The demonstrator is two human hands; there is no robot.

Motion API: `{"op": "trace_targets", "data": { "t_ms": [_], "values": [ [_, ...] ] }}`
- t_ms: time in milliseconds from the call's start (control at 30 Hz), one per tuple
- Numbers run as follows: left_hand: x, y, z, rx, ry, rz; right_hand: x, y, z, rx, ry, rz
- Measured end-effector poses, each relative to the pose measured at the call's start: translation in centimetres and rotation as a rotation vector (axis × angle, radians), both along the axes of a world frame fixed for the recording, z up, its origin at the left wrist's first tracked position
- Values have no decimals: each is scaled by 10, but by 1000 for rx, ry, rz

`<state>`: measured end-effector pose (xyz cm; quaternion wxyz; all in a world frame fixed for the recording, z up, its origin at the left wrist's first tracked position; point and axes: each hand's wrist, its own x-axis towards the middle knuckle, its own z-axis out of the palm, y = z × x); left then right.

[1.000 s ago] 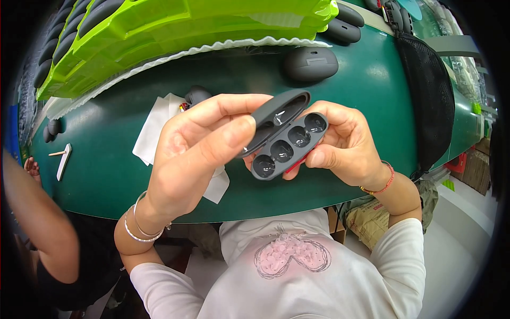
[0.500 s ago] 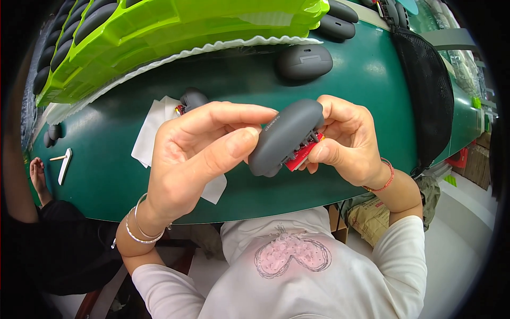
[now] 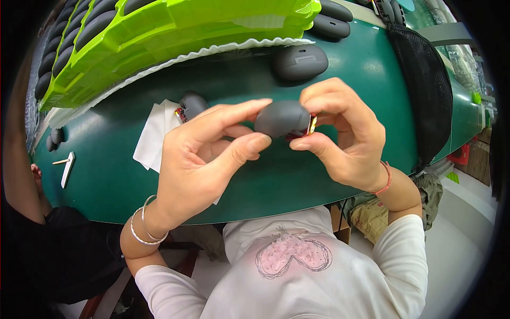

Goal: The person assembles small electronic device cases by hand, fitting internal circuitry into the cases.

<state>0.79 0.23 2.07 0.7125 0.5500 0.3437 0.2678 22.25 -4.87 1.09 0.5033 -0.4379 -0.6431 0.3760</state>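
Between my two hands, above the table, is a rounded dark grey case (image 3: 281, 118) that looks like an earbud charging case. My left hand (image 3: 194, 157) pinches its left end between thumb and fingertips. At the other end, my right hand (image 3: 350, 133) grips it, with the thumb below and bent fingers above. A small red and gold part (image 3: 312, 125) sticks out there, mostly hidden. Beyond my left hand lies a similar grey case (image 3: 193, 105) with red and gold showing at its side, next to a white cloth (image 3: 150, 139).
A closed grey case (image 3: 301, 63) rests on the green table (image 3: 244, 194). Behind it are more cases (image 3: 332, 26) and a bright green tray (image 3: 180, 40) holding several. A black mesh pouch (image 3: 422, 95) lies at right. At far left are a white T-shaped piece (image 3: 68, 170) and another person's hand (image 3: 36, 171).
The case has been turned from a slant to nearly level, so its red part shows less. My right fingers have shifted up over its end. Both hands still hold it.
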Motion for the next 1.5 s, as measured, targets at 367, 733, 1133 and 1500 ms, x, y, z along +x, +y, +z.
{"op": "trace_targets", "data": {
  "t_ms": [367,733,1133,1500],
  "values": [
    [3,1,2,-157,-197,-31,3,10,-9,656,-451,-38],
    [2,4,2,-173,-168,-19,-2,8,-13,558,-322,-69],
    [-2,1,0,-170,-142,-40,2,6,-10,428,-273,27],
    [-2,0,2,-171,-127,-26,-1,5,-7,420,-255,19]
  ]
}}
